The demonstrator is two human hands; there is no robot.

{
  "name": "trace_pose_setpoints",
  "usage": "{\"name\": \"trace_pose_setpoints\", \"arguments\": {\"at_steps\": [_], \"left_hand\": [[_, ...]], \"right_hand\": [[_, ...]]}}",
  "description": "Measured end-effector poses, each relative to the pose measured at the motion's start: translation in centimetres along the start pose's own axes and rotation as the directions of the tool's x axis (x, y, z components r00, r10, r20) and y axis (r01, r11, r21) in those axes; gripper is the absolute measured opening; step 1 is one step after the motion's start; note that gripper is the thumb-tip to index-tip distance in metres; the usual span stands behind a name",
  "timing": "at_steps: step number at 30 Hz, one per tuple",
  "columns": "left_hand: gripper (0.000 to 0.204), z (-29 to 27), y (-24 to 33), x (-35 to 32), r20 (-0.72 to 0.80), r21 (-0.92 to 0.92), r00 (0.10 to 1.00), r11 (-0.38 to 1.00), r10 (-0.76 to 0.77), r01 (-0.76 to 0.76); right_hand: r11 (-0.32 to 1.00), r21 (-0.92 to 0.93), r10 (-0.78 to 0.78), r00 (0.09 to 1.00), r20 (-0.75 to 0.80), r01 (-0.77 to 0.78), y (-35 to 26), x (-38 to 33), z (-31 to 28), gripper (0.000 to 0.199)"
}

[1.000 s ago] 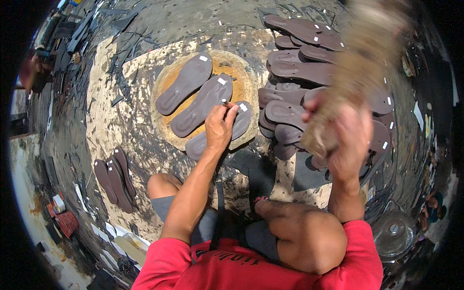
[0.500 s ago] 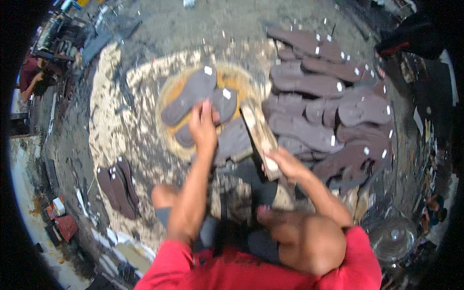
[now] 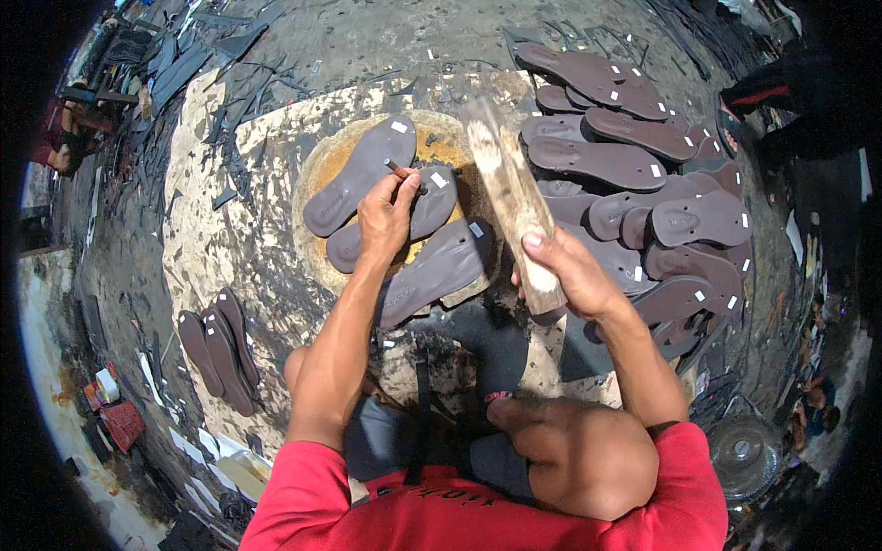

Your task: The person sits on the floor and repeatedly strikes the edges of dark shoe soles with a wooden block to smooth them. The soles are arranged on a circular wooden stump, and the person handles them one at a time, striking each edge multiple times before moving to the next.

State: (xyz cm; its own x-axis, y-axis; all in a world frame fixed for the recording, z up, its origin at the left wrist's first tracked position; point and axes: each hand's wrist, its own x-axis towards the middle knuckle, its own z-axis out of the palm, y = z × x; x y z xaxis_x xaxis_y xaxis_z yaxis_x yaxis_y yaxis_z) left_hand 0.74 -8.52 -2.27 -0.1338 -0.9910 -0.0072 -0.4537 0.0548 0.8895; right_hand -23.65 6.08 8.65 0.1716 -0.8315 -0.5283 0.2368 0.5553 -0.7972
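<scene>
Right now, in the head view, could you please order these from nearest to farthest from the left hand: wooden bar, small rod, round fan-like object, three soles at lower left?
From the left hand:
1. Small rod: held in it.
2. Wooden bar: to its right, in the right hand.
3. Three soles: lower left.
4. Round fan-like object: far lower right.

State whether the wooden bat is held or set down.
Held: the right hand grips the wooden bat near its closer end, thumb lying along the wood.
</scene>
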Motion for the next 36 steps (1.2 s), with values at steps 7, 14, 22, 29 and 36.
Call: {"name": "trace_pose_setpoints", "arguments": {"at_steps": [7, 14, 22, 29, 36], "left_hand": [[0.025, 0.0, -0.3, 0.0, 0.031, 0.065, 0.993, 0.992, 0.11, -0.112], [0.017, 0.5, -0.2, -0.4, 0.001, 0.072, 0.967, 0.965, 0.254, -0.254], [0.027, 0.8, -2.1, -0.2, 0.145, 0.266, 0.885, 0.845, 0.442, -0.465], [0.026, 0.5, 1.8, -0.3, -0.246, -0.213, 0.969, 0.975, 0.007, -0.061], [0.035, -2.1, -1.1, 8.5, -0.161, -0.224, 0.984, 0.974, -0.07, 0.033]], "right_hand": [[0.995, -0.019, -0.102, 0.993, -0.061, 0.101, -4.6, 1.4, 1.3, 0.047], [0.666, -0.296, -0.745, 0.626, -0.228, 0.685, -14.0, -2.9, 6.6, 0.088], [0.816, -0.509, -0.285, 0.957, 0.057, 0.274, 1.6, 4.3, 3.1, 0.041], [0.98, -0.167, 0.107, 0.994, 0.016, -0.103, 5.0, 5.5, 0.9, 0.054], [0.989, -0.116, 0.094, 0.995, 0.033, -0.09, 7.1, 6.6, -0.1, 0.05]]}}
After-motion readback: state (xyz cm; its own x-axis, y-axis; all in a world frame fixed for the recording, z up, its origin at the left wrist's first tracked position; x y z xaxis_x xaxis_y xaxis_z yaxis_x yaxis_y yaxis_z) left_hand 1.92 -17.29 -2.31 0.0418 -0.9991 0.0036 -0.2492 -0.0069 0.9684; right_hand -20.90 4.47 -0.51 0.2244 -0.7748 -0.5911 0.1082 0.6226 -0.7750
